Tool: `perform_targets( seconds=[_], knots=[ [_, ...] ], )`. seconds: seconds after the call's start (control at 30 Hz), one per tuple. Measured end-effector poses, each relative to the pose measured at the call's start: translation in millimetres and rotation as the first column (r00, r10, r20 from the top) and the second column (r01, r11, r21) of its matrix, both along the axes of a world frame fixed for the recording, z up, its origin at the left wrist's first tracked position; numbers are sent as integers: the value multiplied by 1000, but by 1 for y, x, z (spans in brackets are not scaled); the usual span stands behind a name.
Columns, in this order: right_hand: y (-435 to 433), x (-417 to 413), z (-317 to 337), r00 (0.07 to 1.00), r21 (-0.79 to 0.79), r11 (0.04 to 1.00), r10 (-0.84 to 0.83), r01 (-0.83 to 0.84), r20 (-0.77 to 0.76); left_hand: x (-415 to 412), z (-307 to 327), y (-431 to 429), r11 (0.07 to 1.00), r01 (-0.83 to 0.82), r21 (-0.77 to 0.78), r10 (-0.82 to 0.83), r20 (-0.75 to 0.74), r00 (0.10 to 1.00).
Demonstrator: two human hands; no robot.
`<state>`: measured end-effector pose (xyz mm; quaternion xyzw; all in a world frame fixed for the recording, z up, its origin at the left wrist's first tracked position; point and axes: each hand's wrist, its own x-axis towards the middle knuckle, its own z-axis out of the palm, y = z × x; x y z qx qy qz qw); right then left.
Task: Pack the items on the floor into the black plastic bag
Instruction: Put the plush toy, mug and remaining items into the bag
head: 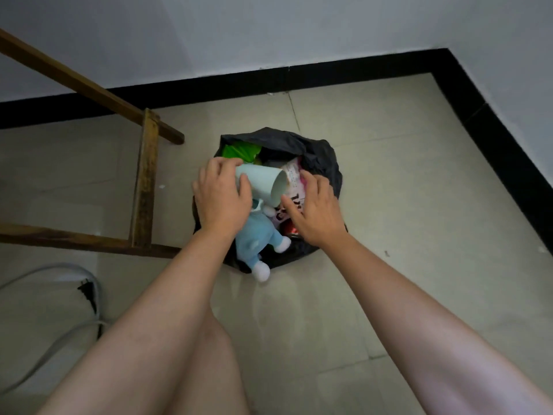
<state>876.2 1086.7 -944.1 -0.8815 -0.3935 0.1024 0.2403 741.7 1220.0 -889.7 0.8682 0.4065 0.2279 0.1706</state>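
A black plastic bag lies open on the tiled floor near the room's corner. Over its mouth my left hand grips a pale mint cup, tipped on its side with the opening facing right. My right hand rests with fingers spread on a pink and white packet inside the bag. A blue and white plush toy sticks out of the bag's near edge, feet toward me. A green item shows at the bag's far left, and something red shows under my right hand.
A wooden frame stands on the floor to the left of the bag. A grey hose and a black plug lie at the lower left. Black skirting lines the walls behind and to the right. My knee is below.
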Motion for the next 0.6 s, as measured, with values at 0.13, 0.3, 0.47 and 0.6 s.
perform_targets(
  seconds=[0.13, 0.3, 0.47, 0.6],
  knots=[
    [-78, 24, -8, 989, -91, 990, -97, 107, 107, 45, -3, -40, 990, 138, -29, -139, -25, 990],
    [-189, 45, -9, 931, -246, 902, -319, 355, 176, 111, -23, -111, 896, 441, -53, -444, -117, 889],
    [-296, 38, -7, 791, -380, 699, -583, 606, 189, 142, -48, -191, 669, 739, -83, -723, -304, 620],
    [-365, 12, -5, 621, -448, 506, -769, 737, 151, 150, -62, -256, 483, 862, -150, -835, -375, 403]
  ],
)
